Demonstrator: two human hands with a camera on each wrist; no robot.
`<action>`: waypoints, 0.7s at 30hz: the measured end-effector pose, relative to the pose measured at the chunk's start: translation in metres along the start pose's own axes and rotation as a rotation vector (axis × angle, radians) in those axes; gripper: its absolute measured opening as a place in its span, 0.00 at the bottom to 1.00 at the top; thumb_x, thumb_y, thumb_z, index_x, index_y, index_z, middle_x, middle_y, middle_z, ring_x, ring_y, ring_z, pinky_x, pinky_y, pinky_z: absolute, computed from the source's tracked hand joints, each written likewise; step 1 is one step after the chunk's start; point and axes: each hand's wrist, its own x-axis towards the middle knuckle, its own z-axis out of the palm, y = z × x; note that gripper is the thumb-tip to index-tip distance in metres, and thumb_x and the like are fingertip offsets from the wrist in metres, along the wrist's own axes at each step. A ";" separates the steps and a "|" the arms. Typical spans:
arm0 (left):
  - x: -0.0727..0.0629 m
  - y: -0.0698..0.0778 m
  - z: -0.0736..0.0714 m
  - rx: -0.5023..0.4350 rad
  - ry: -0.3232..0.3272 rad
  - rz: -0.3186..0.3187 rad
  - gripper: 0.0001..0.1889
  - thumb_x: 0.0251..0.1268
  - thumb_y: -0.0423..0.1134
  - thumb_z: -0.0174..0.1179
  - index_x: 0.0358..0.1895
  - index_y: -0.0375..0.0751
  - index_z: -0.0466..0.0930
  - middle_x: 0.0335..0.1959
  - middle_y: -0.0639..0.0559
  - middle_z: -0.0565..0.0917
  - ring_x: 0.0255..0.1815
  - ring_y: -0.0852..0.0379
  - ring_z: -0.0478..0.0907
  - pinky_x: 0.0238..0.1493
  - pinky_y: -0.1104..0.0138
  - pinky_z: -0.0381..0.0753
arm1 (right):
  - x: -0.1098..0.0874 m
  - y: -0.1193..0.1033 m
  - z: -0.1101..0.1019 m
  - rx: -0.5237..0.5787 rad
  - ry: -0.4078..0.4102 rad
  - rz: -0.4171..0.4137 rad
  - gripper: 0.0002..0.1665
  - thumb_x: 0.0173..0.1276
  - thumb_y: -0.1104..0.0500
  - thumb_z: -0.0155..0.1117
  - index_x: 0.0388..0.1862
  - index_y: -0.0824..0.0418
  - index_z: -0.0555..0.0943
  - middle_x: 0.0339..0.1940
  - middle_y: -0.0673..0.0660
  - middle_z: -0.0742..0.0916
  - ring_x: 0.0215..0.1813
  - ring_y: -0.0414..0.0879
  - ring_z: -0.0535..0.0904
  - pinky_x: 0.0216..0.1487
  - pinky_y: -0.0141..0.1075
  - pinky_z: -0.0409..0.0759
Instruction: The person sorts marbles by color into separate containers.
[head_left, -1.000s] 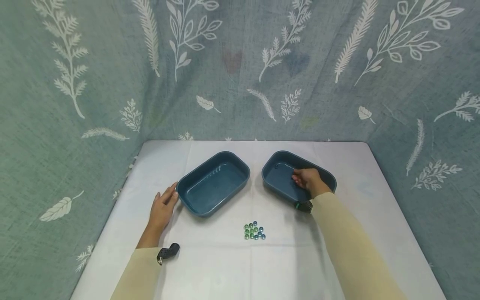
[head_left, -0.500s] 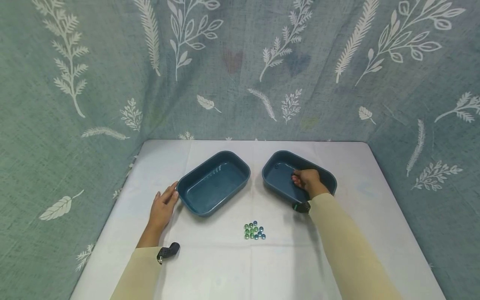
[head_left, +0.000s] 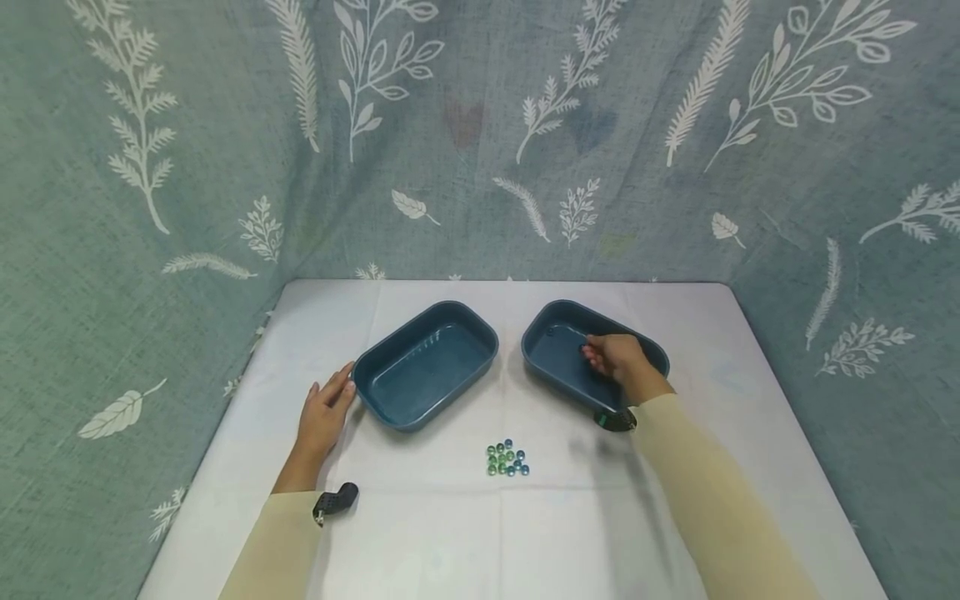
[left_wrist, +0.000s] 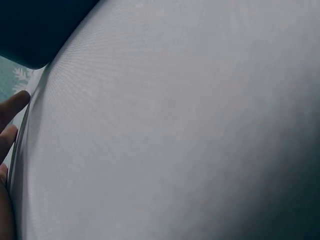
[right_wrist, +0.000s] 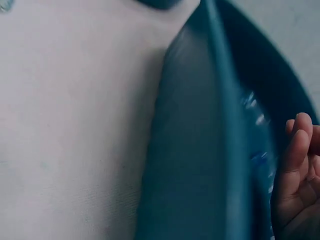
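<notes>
Two dark blue rectangular tubs sit on the white cloth. My left hand [head_left: 322, 421] lies with fingers extended, fingertips at the near left end of the left tub [head_left: 358, 367]; in the left wrist view only some fingers [left_wrist: 15, 105] show beside it. My right hand [head_left: 613, 357] is inside the right tub [head_left: 543, 375], its fingers curled and thumb close to the fingertips. I cannot tell whether it holds something. A small dark round piece [head_left: 551, 331] lies in the far left corner of that tub. In the right wrist view, shiny blue spots [right_wrist: 259, 159] show near the fingers.
A small cluster of green and blue glass marbles [head_left: 507, 458] lies on the table between and in front of the tubs. The tub's near wall [right_wrist: 190, 140] stands beside the right wrist. A leaf-patterned curtain [head_left: 465, 167] encloses the table's back and sides.
My right forearm swings slightly rightward while the hand stays in the right tub, fingers still curled. The left hand, tubs and marbles keep their places, apart from a slight shift of the view.
</notes>
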 end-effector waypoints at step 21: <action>0.002 -0.002 -0.001 -0.017 -0.007 -0.018 0.28 0.74 0.62 0.44 0.73 0.58 0.65 0.71 0.47 0.67 0.73 0.42 0.57 0.76 0.52 0.35 | -0.114 0.047 0.010 -0.005 -0.173 -0.184 0.21 0.70 0.58 0.64 0.48 0.77 0.76 0.29 0.55 0.86 0.25 0.39 0.80 0.29 0.29 0.83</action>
